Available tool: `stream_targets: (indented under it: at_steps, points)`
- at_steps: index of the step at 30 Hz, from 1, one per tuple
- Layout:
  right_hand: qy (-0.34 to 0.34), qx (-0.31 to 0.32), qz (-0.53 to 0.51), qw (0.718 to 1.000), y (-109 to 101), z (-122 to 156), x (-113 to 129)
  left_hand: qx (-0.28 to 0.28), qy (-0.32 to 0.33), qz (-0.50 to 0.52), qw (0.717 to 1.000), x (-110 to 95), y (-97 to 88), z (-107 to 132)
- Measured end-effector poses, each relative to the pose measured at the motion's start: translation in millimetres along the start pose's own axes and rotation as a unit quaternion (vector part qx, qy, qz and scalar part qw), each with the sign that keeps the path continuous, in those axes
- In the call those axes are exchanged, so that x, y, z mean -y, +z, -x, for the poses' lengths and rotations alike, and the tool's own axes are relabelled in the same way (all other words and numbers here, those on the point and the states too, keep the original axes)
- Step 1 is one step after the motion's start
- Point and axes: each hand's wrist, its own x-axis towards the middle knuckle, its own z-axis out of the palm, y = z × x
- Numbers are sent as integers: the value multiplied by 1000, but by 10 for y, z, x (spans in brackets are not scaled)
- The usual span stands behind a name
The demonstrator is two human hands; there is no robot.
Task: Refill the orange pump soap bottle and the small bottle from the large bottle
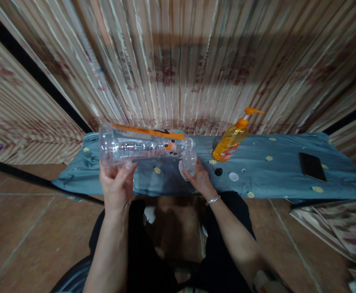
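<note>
My left hand (118, 181) is closed round the base end of a large clear plastic bottle (141, 148) with an orange label. This bottle lies nearly level in the air, its neck pointing right. In my right hand (201, 178) is a small clear plastic container (190, 159), tilted, its upper end against or very close to the large bottle's neck. My fingers hide part of the small container. To the right, a pump bottle (228, 142) of orange-yellow liquid stands on the cloth. Near my right hand lie a small black cap (218, 171) and a white disc (234, 176).
A teal cloth with yellow spots (275, 179) covers the narrow table. At its right end lies a dark flat phone-like object (312, 166). Behind hangs a pleated curtain (178, 61), with a black pole (37, 69) at the left. My legs are under the table's front edge.
</note>
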Motion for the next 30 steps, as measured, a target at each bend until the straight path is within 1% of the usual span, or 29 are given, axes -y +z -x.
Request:
stream_targets:
  at_steps: [6,10,15,19,24,30]
  points:
    - [-10,11,-6,1000,-18,-4,3,5,5,2,1000,-8,9,-31]
    - [-17,8,-9,1000,-19,-5,-11,8,10,12,1000,7,-6,-35]
    - [-19,0,-7,1000,-16,-5,-15,23,7,0,1000,23,-44,-43]
    - [-16,0,-4,1000,-21,-2,-13,14,3,11,1000,17,-34,-46]
    - [-20,1,-2,1000,-6,-1,-27,17,2,30,999,6,-6,-45]
    - [-24,-1,-2,1000,12,-4,-38,30,9,13,999,7,-28,-55]
